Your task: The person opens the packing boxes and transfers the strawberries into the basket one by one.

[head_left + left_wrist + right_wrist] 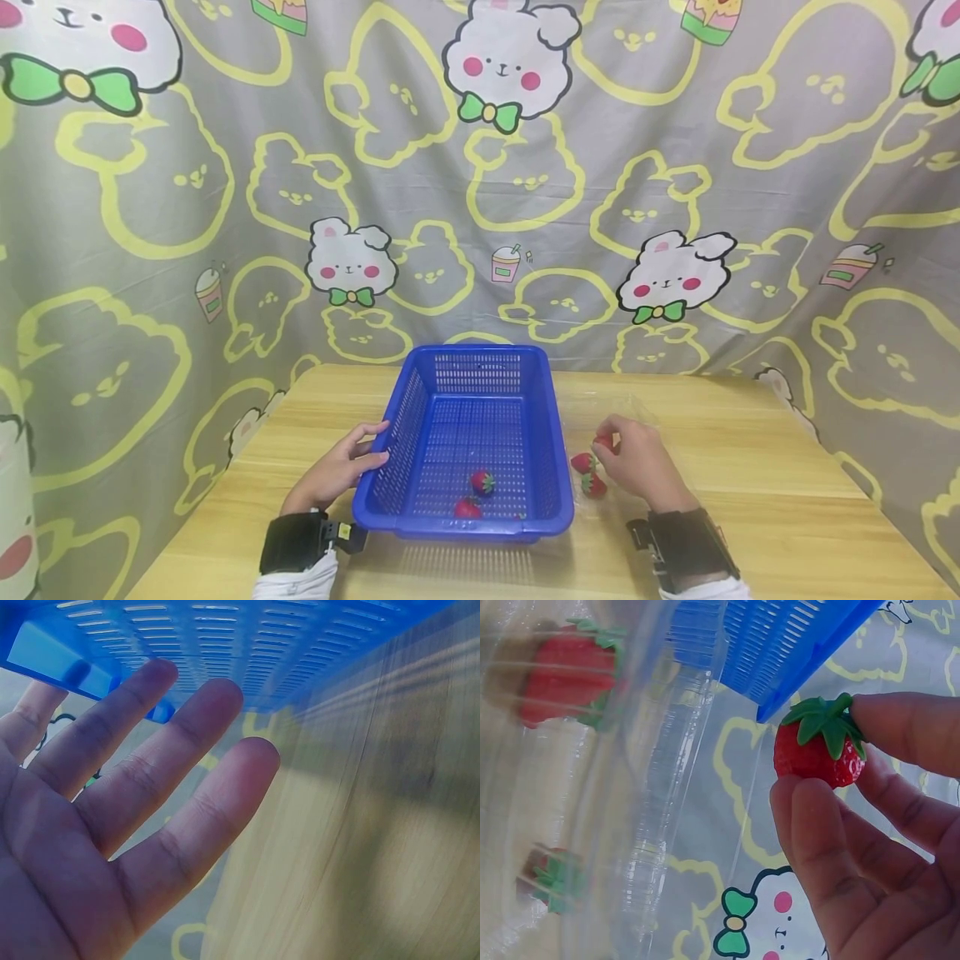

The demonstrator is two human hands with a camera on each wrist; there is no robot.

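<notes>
A strawberry [821, 754] pinched in the right hand [641, 462], beside a blue basket [480, 425].
The basket, on the desk [765, 450], holds two plainly visible strawberries [483, 482] near its close end; a clear plastic container [649, 825] to its right holds two more [582, 462]. The right grip is narrow around its fruit, whose leafy cap shows in the right wrist view but is hidden by fingers in the head view. The left hand [341, 467] has a wide grip at the basket's side, its straight fingers clear in the left wrist view.
</notes>
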